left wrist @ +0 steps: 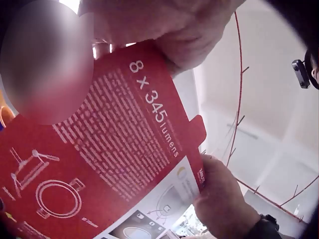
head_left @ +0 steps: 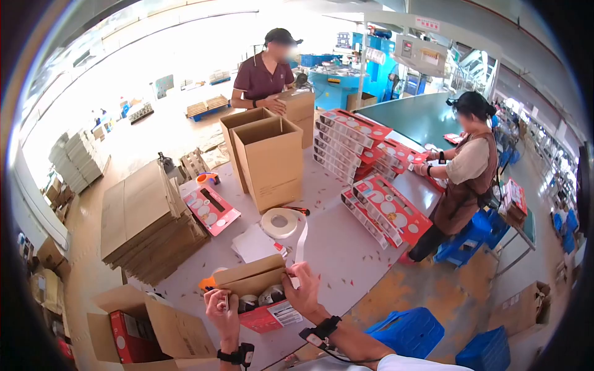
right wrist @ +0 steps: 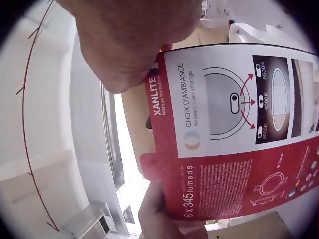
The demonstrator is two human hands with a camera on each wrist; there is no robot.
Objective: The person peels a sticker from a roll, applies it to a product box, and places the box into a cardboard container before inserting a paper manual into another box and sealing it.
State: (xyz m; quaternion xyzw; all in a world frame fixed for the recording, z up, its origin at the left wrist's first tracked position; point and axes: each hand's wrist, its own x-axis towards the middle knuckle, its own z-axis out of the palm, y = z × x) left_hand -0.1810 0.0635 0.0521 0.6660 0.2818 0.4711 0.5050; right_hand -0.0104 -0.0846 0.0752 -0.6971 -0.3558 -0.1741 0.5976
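A red printed box [head_left: 267,316] lettered "8 x 345 lumens" stands at the table's near edge, its top side open. Brown cardboard [head_left: 252,276] rises from its opening, with rounded dark and white items [head_left: 271,294] below it. My left hand [head_left: 221,306] grips the box at its left end, fingers curled at the edge. At the opposite end my right hand [head_left: 302,289] pinches the edge near the brown cardboard. In the right wrist view, the printed panel [right wrist: 209,184] spans between the right hand [right wrist: 134,45] above and the left hand [right wrist: 162,214] below.
A tape roll [head_left: 279,223], white sheets [head_left: 255,243] and tall open cartons [head_left: 270,167] lie ahead. Flattened cardboard [head_left: 145,213] is stacked left, above an open carton [head_left: 167,328]. Red boxes [head_left: 383,207] are piled right. Two people [head_left: 263,77] work across the table and at right.
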